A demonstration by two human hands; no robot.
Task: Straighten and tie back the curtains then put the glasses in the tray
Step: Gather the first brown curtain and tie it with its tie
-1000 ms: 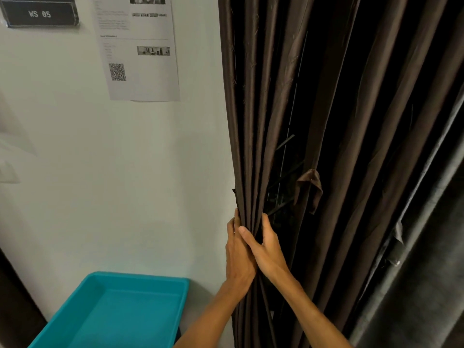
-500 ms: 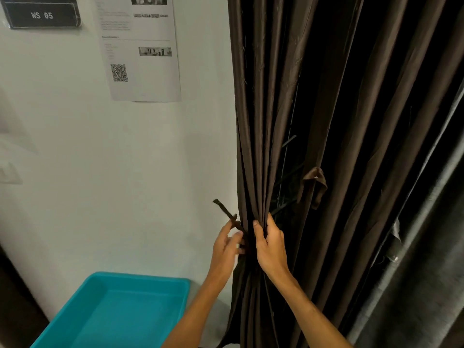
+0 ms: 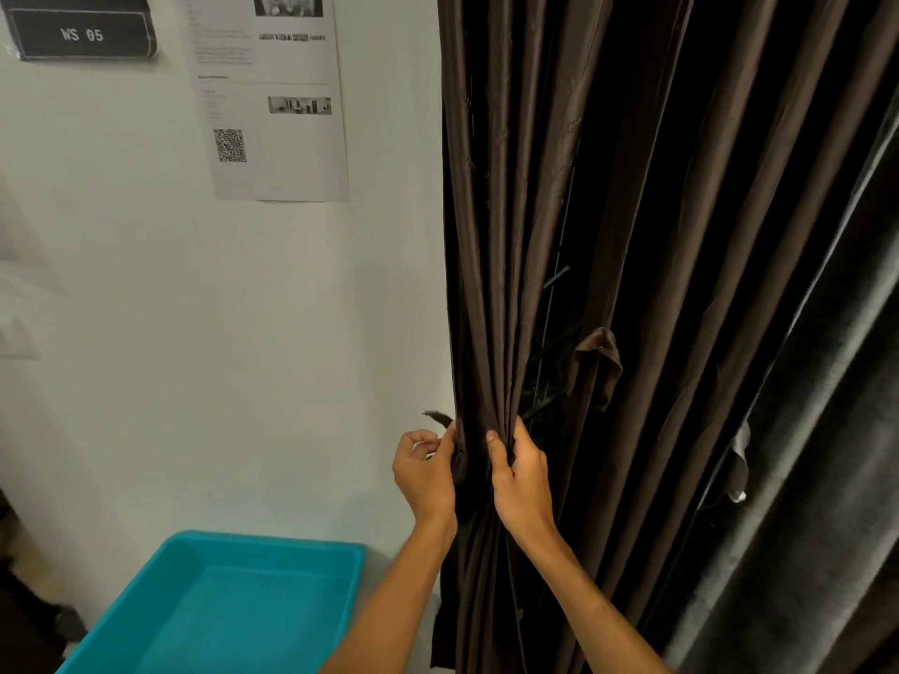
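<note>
left hand (image 3: 424,474) pinches tie strap (image 3: 439,418) | right hand (image 3: 521,476) grips curtain (image 3: 491,308) | bunched between hands

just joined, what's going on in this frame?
A person is tying back the brown curtain. The right hand has a grip on the bunched folds at the curtain's left edge. The left hand pinches a dark tie strap, whose loose end sticks out toward the wall. No knot is visible yet. The teal tray sits below left, and no glasses show in this view.
</note>
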